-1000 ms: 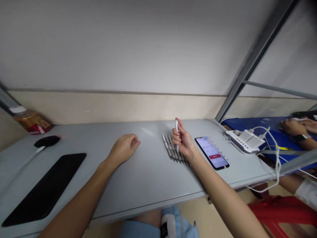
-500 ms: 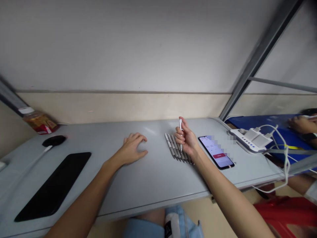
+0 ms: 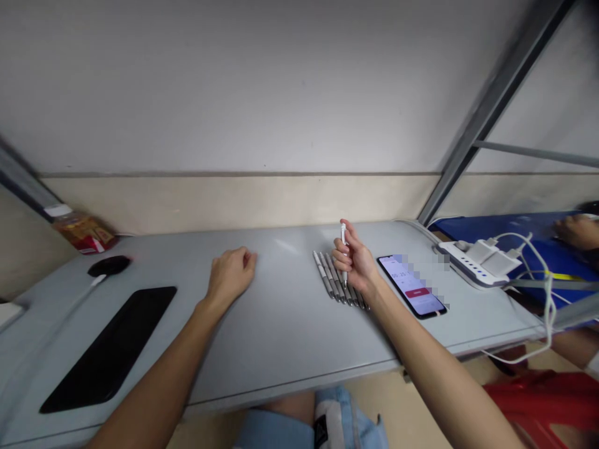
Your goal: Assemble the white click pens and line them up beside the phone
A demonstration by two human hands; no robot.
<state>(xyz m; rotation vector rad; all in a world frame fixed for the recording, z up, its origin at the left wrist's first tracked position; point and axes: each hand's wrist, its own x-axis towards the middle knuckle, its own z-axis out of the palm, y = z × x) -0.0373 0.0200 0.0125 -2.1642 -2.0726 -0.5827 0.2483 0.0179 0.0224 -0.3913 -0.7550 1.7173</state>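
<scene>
My right hand (image 3: 354, 260) is closed round a white pen (image 3: 343, 233), held upright with the thumb at its top end. Under and beside that hand, several grey and white pens (image 3: 326, 274) lie side by side in a row on the grey desk (image 3: 281, 324); the hand and wrist hide some of them. To the left, my left hand (image 3: 231, 272) rests on the desk with its fingers curled into a loose fist. No object shows in it.
Right of the pens lie a lit phone (image 3: 412, 287) and a white power strip (image 3: 472, 265) with plugs and cables. At left are a black slab (image 3: 110, 349), a round black charger (image 3: 109, 266) and a bottle (image 3: 84, 232). Another person's hand (image 3: 580, 232) is at far right.
My left hand has drawn back to the left, and its spread fingers have curled closed. My right hand keeps the pen in nearly the same place. The view has shifted slightly.
</scene>
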